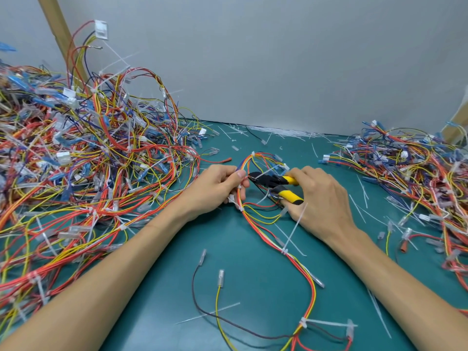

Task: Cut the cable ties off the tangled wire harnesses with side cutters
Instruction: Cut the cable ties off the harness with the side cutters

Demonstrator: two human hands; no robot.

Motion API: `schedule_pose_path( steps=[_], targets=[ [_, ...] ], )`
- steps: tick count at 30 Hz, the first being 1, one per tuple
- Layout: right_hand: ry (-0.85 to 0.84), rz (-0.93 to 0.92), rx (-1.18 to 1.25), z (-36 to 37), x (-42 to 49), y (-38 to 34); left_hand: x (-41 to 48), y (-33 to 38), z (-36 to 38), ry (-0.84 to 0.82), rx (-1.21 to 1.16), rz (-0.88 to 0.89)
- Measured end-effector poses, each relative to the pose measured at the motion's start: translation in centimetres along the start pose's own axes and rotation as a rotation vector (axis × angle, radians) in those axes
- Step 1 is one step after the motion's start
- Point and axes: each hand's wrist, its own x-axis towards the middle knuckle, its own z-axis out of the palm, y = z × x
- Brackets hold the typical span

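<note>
Red-and-yellow harness (312,292), limp and light at the centre of the mat (172,300): we pinch it close to the cut with the left hand (217,188), the right hand (321,198) at 3 o'clock gripping the side cutters (273,182), jaws parted

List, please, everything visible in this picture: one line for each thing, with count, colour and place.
wire harness: one; red, orange and yellow wires with white ties; centre of the mat, upper end held.
side cutters: one; black head, yellow-black handles; centre, at the harness.
left pile: one, large; red, yellow and blue wires; left side.
right pile: one, smaller; same colours; right side.
cut cable ties: many; white; scattered, thickest along the wall.
mat: one; teal; under everything.
wall: one; grey; behind.
tan strips: two; far left and far right.
left hand: one; centre, holds the harness.
right hand: one; centre right, grips the cutters.
</note>
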Motion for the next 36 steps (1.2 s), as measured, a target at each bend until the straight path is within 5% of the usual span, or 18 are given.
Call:
schedule_pose_path(
  steps=[36],
  targets=[
    [-0.024,0.041,-0.061,-0.19,-0.19,-0.08,-0.02,0.21,-0.21,-0.026,-0.020,0.009]
  ],
)
